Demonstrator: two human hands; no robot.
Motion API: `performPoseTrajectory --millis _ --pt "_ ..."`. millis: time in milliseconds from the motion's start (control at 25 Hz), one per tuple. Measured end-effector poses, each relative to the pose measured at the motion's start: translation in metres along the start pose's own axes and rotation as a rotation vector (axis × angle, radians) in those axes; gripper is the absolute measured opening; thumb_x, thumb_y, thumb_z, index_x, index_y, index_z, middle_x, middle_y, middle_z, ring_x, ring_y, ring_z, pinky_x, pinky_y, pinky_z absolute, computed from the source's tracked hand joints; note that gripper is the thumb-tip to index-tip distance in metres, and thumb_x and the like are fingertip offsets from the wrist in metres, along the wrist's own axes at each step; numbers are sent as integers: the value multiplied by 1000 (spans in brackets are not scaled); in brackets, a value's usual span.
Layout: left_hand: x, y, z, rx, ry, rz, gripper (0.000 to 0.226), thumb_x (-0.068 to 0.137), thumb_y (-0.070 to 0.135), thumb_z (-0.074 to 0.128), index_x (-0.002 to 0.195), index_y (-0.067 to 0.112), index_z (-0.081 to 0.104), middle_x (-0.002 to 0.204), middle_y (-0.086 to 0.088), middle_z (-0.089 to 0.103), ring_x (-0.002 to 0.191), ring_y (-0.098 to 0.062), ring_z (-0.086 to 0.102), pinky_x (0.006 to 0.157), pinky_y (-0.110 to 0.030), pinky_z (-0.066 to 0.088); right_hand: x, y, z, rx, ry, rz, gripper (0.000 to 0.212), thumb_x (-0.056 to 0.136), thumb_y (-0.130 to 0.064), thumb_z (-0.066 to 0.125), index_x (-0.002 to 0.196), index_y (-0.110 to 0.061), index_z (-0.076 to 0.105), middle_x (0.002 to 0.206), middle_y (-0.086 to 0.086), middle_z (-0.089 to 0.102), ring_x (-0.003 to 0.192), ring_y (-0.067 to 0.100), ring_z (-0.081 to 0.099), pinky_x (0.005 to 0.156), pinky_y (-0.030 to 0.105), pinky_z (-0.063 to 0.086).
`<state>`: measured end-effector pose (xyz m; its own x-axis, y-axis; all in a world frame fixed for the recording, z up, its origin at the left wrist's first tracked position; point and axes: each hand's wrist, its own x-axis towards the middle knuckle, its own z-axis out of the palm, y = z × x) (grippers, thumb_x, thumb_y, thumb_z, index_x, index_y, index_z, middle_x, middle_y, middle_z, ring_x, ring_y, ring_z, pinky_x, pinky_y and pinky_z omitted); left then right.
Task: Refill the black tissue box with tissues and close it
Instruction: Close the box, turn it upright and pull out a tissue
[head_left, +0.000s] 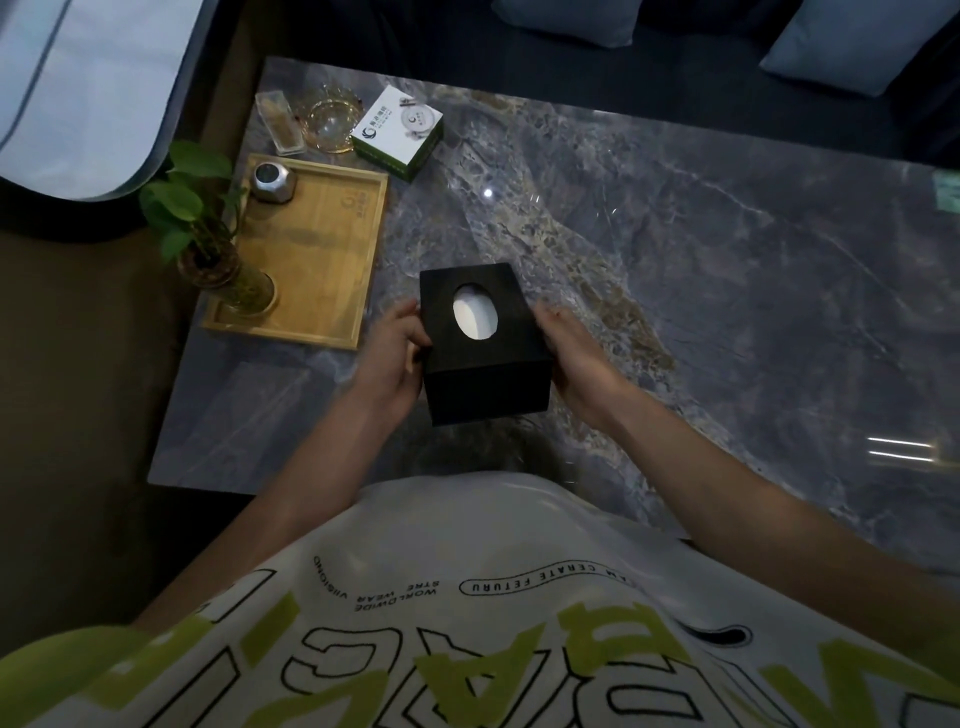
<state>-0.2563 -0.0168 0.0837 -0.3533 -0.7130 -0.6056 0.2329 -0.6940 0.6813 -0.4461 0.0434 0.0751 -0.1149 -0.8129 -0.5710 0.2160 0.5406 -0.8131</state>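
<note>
Two hands (395, 358) (576, 364), one tissue box (485, 387)

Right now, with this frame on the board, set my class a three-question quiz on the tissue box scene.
1. True or false: the black tissue box stands on the wooden tray.
2. What shows through its oval opening? A white tissue; B leaves; C a cup.
3. How many hands hold it?
Key: 1 false; 2 A; 3 two, left hand and right hand.
</note>
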Motion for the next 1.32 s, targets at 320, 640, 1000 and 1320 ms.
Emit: performPoseTrajectory --millis 320,640,1000,1320 --pt "6 -6 -19 92 136 61 81 63 -23 29 140 3 39 133 -10 52 117 -22 54 60 -16 46 9 1 29 123 63 106 38 95 -19 61 130 -8 52 125 12 64 108 22 65 81 28 57" --pt "9 9 -58 196 125 82 84 66 -25 29 143 6 38 129 -7 54 108 -10 56 66 -12 52 25 17 61 52 30 34 40 94 1 57 133 -5 51 133 15 59 122 28 57 102 40 49" --pt "20 21 -115 284 188 163 80 75 -16 52 143 24 38 135 12 48 117 -9 54 74 -11 51 60 12 119 -110 89 -53 49 90 6 61 136 1 46 133 18 56 124 30 55 103 43 48" --pt "26 3 -147 244 225 116 57 86 6 64 140 14 45 126 2 62 114 -10 59 81 -16 53 80 13 143 -212 36 -45 41 93 3 58 131 -9 52 125 6 61 117 18 59 103 37 48"
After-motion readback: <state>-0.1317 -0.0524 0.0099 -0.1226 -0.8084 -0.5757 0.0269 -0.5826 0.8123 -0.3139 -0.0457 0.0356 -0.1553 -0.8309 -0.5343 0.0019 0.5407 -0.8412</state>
